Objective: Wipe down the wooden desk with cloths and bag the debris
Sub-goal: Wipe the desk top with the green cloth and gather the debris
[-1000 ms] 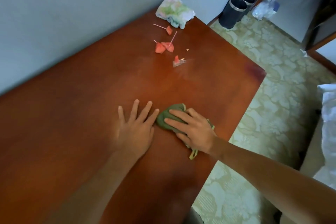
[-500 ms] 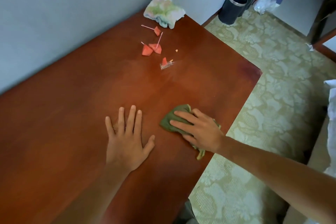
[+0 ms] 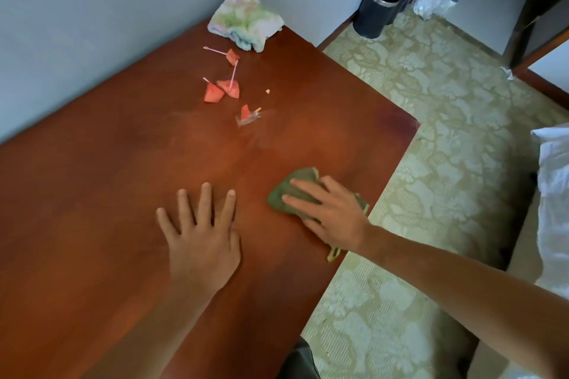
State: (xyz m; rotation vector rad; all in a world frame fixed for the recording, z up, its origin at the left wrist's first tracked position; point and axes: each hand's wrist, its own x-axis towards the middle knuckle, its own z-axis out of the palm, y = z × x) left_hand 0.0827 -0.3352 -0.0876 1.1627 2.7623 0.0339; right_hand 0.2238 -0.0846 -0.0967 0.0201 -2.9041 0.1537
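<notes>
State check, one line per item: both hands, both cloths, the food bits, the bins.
left hand: flat on the desk, fingers spread, holding nothing
right hand: pressing the green cloth flat
green cloth: bunched, near the desk's right edge
pastel cloth: crumpled, untouched at the far corner
fruit pieces: scattered with picks, not cleared
bins: upright on the floor

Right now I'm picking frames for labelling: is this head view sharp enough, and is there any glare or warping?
Head view: mostly sharp; the fruit bits and both hands, left and right, read clearly, with slight softness at the forearms. A pale sheen lies on the desk near the wrapper. Wide-angle warping bends the desk edge and wall line.
</notes>
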